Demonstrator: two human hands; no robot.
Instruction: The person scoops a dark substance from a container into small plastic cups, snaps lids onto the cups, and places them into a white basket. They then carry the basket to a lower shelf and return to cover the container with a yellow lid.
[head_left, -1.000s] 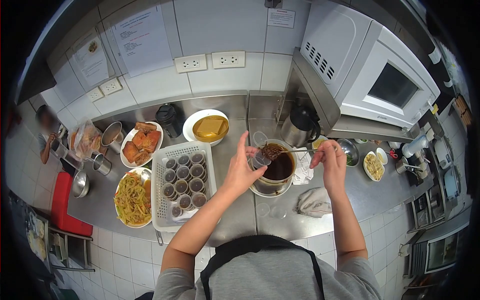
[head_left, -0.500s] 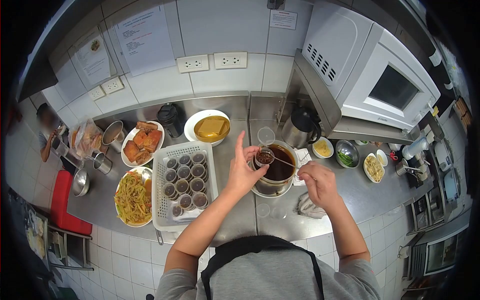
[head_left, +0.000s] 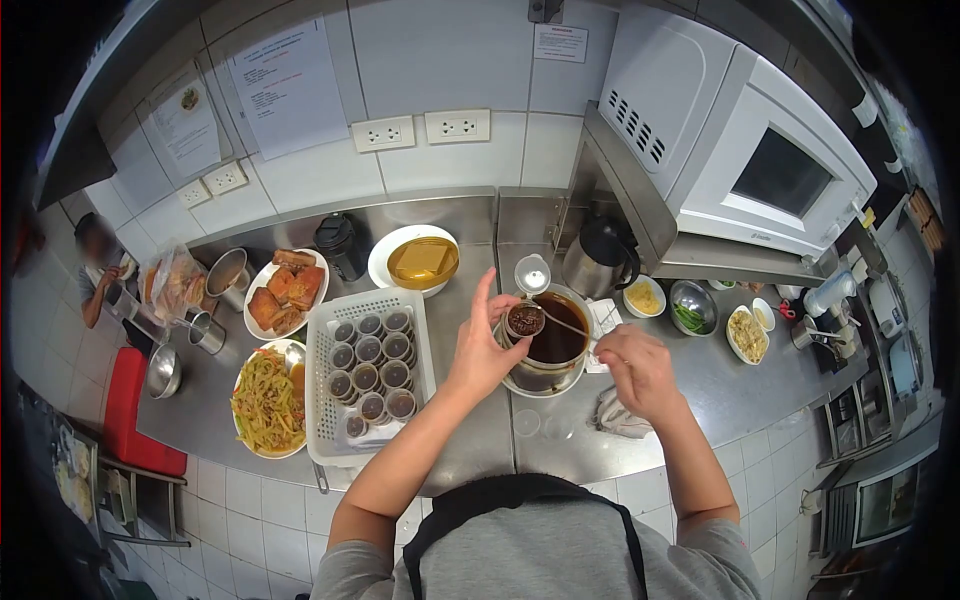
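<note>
My left hand [head_left: 482, 348] grips a small clear plastic sauce cup [head_left: 525, 322] with dark sauce in it, at the left rim of a large container of dark brown sauce [head_left: 557, 345]. A clear round lid [head_left: 532, 272] shows just beyond the cup. Pinched in my right hand [head_left: 638, 368] is the thin handle of a metal spoon [head_left: 568, 325], which reaches across the container to the cup. Left of my hands stands a white perforated basket [head_left: 420, 340] with several lidded sauce cups [head_left: 368, 350].
Loose clear lids [head_left: 527, 422] and a crumpled cloth [head_left: 622, 415] lie near the counter's front edge. A steel jug [head_left: 592, 262] stands behind the container, under the microwave shelf. Plates of fried meat [head_left: 287, 295] and noodles [head_left: 268, 400] sit left; another person [head_left: 98, 270] is far left.
The spoon's bowl end has shifted slightly up and away from me, near the cup's far rim. Both hands stay nearly in place, the cup still in my left.
</note>
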